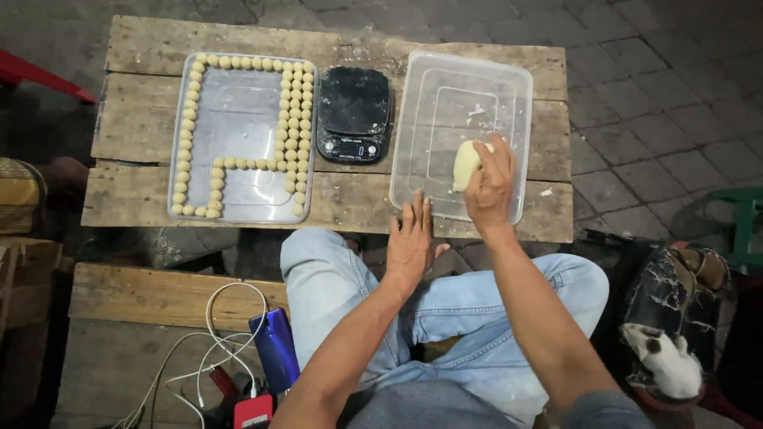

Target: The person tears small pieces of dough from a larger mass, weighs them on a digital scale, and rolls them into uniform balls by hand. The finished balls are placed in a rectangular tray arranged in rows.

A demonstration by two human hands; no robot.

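Observation:
My right hand (491,187) is closed around a lump of pale yellow dough (465,164) inside a clear plastic container (445,87) on the right of a rough wooden table (127,127). My left hand (410,242) rests flat with fingers together against the container's near edge, holding nothing. A black digital kitchen scale (354,113) stands in the middle of the table. To its left lies a clear tray (238,119) with several small dough balls (296,111) lined along its edges and in rows.
A wooden bench (151,295) at lower left carries a blue phone (276,347), white cables (214,334) and a red charger (253,411). A white and grey cat (664,361) lies at lower right beside a worn black seat (675,298). The ground is paved with stone (660,95).

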